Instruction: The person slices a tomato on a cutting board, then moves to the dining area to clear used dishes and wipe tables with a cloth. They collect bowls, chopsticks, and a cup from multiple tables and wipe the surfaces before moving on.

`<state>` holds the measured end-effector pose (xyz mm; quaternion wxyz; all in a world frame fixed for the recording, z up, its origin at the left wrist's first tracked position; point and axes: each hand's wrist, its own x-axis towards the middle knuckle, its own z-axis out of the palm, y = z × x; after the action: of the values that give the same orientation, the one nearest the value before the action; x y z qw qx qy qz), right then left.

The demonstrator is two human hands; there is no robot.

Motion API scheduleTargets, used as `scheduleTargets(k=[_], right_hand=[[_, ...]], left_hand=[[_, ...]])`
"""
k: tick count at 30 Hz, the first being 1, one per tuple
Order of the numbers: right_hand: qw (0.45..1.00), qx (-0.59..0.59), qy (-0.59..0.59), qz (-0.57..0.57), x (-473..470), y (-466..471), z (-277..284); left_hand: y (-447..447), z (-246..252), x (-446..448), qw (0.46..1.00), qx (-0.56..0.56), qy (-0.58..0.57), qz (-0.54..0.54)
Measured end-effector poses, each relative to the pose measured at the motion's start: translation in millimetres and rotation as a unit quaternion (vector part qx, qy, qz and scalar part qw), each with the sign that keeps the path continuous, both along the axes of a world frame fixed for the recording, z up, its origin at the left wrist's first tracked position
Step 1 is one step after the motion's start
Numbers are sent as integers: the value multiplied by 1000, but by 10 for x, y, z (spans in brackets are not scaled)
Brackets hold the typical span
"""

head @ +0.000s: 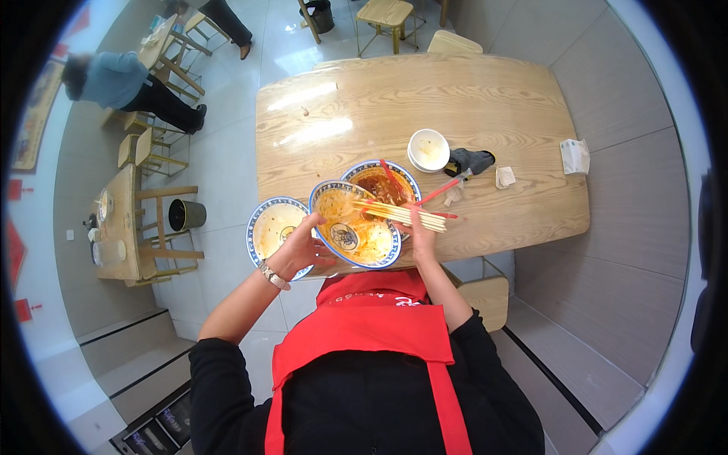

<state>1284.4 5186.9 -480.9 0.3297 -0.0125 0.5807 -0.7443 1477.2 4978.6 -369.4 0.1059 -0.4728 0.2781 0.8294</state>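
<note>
My left hand (298,244) grips the near-left rim of a large soiled bowl (369,250) with a blue patterned edge. The bowl is tilted, its oil-stained inside facing me. A bundle of several pale chopsticks (398,213) is in my right hand (422,236), their orange-stained ends over the tilted bowl. Behind it sits another blue-rimmed bowl (375,185) with red-brown broth remains and a red strip (391,172) in it. To the left, a third blue-rimmed bowl (264,227) with pale residue rests at the table's near edge, partly hidden by my left hand.
Small stacked white bowls (429,151), a dark grey glove (476,161), a crumpled napkin (504,177) and a tissue pack (574,157) lie on the wooden table (455,85). A wall (625,187) borders the right. A person (122,82) stands at the far left near other tables and stools.
</note>
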Motion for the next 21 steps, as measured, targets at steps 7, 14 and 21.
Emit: scheduleTargets(k=[7, 14, 21], right_hand=[[996, -23, -68, 61, 169, 171, 43], [999, 23, -26, -34, -57, 242, -207], [990, 33, -56, 127, -3, 50, -205]], left_hand=[[-5, 3, 65, 999, 17, -1, 40], [-13, 21, 109, 997, 56, 22, 41], [41, 68, 107, 999, 31, -6, 42]])
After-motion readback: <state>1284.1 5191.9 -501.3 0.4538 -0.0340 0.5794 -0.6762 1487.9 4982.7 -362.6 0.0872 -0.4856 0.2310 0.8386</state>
